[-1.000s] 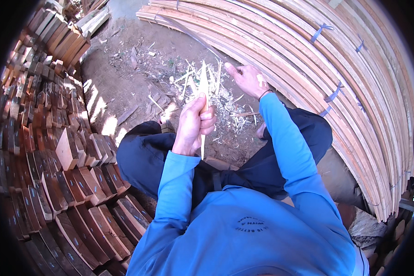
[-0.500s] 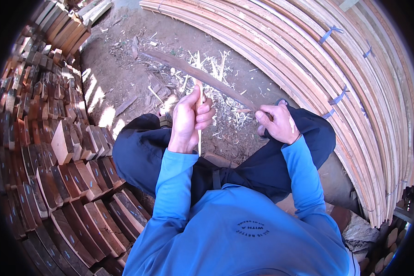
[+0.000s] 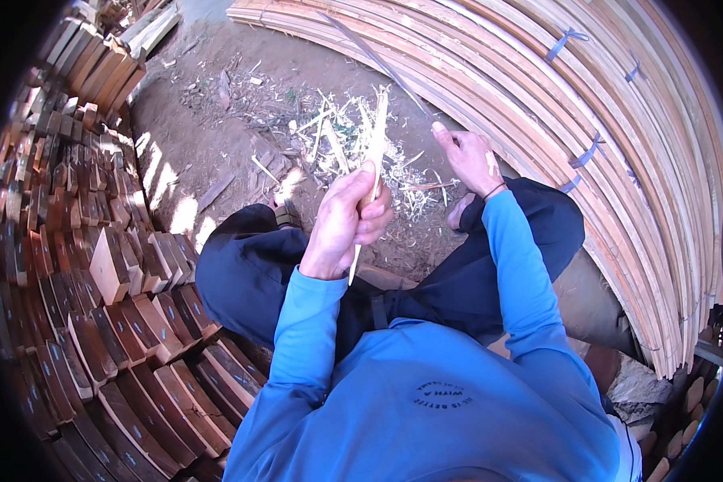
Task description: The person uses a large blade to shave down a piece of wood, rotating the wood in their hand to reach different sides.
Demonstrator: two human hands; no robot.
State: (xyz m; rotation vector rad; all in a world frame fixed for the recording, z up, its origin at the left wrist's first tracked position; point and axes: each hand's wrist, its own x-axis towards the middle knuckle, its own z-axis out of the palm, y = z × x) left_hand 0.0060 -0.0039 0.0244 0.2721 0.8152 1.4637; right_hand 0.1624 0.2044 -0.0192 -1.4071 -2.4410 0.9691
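My left hand [image 3: 345, 218] is closed around a pale wooden stick [image 3: 375, 132]. The stick's broader end rises above the fist, and its thin lower end sticks out below by the wrist. In my right hand [image 3: 471, 164] is a machete [image 3: 379, 64], gripped at its near end; most of its handle is hidden by the fingers. The long blade shows nearly edge-on, pointing up and left, apart from the stick. Beneath the hands, curly pale wood shavings [image 3: 407, 189] lie heaped on the dirt.
Stacks of short wooden blocks [image 3: 136, 321] line the left side. Long planks [image 3: 490, 88], bundled with blue ties [image 3: 566, 42], curve along the right. My bent knees [image 3: 237, 253] frame the dirt ground [image 3: 185, 104]. A pale rock [image 3: 639, 390] sits at lower right.
The machete has swung up and away to the right, off the stick, its blade turning from flat to edge-on. My left hand has shifted slightly right and nearer with the stick.
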